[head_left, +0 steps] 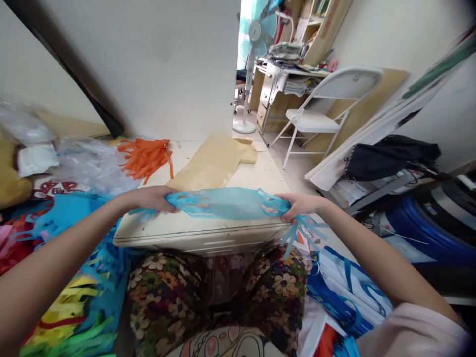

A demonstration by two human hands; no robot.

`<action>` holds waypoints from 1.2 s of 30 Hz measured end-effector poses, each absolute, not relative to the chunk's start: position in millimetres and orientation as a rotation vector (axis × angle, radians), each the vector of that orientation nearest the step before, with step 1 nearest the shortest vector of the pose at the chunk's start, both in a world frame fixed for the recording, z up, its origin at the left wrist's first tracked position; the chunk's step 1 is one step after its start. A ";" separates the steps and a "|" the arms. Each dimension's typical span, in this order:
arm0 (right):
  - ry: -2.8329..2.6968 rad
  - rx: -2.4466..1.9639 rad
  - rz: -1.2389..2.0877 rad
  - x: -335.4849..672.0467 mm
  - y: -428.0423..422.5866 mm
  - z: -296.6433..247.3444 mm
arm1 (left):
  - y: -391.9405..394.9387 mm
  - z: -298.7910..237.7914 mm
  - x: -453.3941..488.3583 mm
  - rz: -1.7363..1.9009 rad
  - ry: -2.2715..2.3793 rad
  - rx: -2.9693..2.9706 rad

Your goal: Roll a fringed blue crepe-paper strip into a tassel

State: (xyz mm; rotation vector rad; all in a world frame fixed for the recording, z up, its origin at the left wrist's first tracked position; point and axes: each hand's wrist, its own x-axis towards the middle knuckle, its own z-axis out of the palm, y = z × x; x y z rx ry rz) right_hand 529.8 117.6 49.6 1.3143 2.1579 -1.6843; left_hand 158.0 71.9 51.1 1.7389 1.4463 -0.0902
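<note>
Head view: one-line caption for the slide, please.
Left hand and right hand hold a blue strip bundle across a white table, orange strips behind.

No legible text, label, brand or number anywhere in view.

Surfaces checked:
- paper stacks (288,49) on the far desk: print too small to read.
- white sheet (35,158) at far left: faint marks, blurred.
- red-and-white printed cloth (55,188) beside it: pattern only, no letters made out.
- printed sheets (351,191) under the dark bundle at right: lines of print, unreadable.
- blue fringed sheet (230,203), gripped at its ends by the left hand (152,198) and right hand (301,206) over the worktop (201,235): nothing readable on it.
</note>
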 end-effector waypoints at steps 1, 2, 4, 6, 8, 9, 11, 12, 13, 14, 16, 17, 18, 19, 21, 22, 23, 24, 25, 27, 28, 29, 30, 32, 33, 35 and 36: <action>2.152 1.323 -1.643 531.2 122.7 48.6 | 74.6 47.9 155.9 -0.106 1.485 1.750; 2.144 1.325 -1.610 533.8 127.0 48.2 | 76.6 44.8 154.5 -0.121 1.527 1.757; 2.122 1.331 -1.560 541.8 133.3 48.3 | 79.1 39.2 153.2 -0.159 1.600 1.779; 2.119 1.383 -1.492 552.8 137.0 48.9 | 81.1 35.9 152.5 -0.181 1.643 1.817; 2.135 1.466 -1.379 565.5 139.1 48.9 | 82.1 36.8 151.4 -0.232 1.703 1.877; 2.147 1.504 -1.311 572.2 139.7 48.7 | 81.7 39.1 151.0 -0.271 1.740 1.903; 2.169 1.543 -1.171 585.0 139.7 49.2 | 78.1 47.2 151.8 -0.347 1.821 1.929; 2.177 1.556 -1.077 590.0 138.7 50.4 | 74.7 52.2 154.0 -0.370 1.878 1.955; 2.173 1.591 -0.947 593.2 136.5 52.5 | 70.4 56.9 158.1 -0.363 1.959 2.002; 2.151 1.653 -0.776 593.7 132.8 55.4 | 65.4 60.6 164.6 -0.324 2.060 2.078; 2.136 1.825 -0.330 584.2 120.8 61.7 | 55.1 62.0 184.8 -0.180 2.258 2.295; 2.162 1.904 -0.105 573.6 112.7 63.9 | 50.6 58.9 198.0 -0.091 2.288 2.418; 2.282 1.946 0.093 559.4 103.7 64.5 | 46.8 53.4 212.3 -0.017 2.248 2.529; 2.474 1.918 0.194 542.2 94.4 63.0 | 43.9 45.9 226.7 0.018 2.138 2.633; 2.903 1.674 0.192 503.5 77.5 52.8 | 40.4 28.2 252.0 0.007 1.890 2.755; 3.060 1.439 0.149 484.7 71.1 44.7 | 39.2 19.6 261.4 0.000 1.809 2.779; 3.156 1.231 0.112 467.9 66.3 35.4 | 37.9 12.1 268.3 0.003 1.747 2.790; 3.204 1.095 0.084 453.8 63.2 25.9 | 36.3 6.1 272.7 0.022 1.710 2.794; 3.226 1.002 0.070 443.2 61.3 17.0 | 34.0 1.8 275.0 0.055 1.684 2.799; 3.230 0.912 0.067 432.1 59.7 3.6 | 27.3 -3.0 275.7 0.149 1.648 2.813; 3.226 0.890 0.078 431.0 58.9 -0.4 | 23.0 -4.0 275.1 0.199 1.628 2.832; 3.219 0.870 0.100 432.1 57.8 -2.7 | 18.5 -4.6 274.3 0.248 1.599 2.860; 3.213 0.853 0.133 434.9 56.2 -3.5 | 14.1 -4.9 273.6 0.294 1.562 2.892; 3.212 0.829 0.203 442.7 52.1 -1.9 | 6.7 -4.6 271.9 0.371 1.499 2.922; 3.215 0.820 0.209 446.8 50.3 0.0 | 4.2 -3.7 270.9 0.394 1.485 2.903; 3.226 0.822 0.119 453.3 48.6 5.2 | 2.7 0.5 268.2 0.397 1.474 2.791; 3.223 0.835 0.027 455.4 49.3 8.3 | 4.0 4.0 266.4 0.378 1.466 2.714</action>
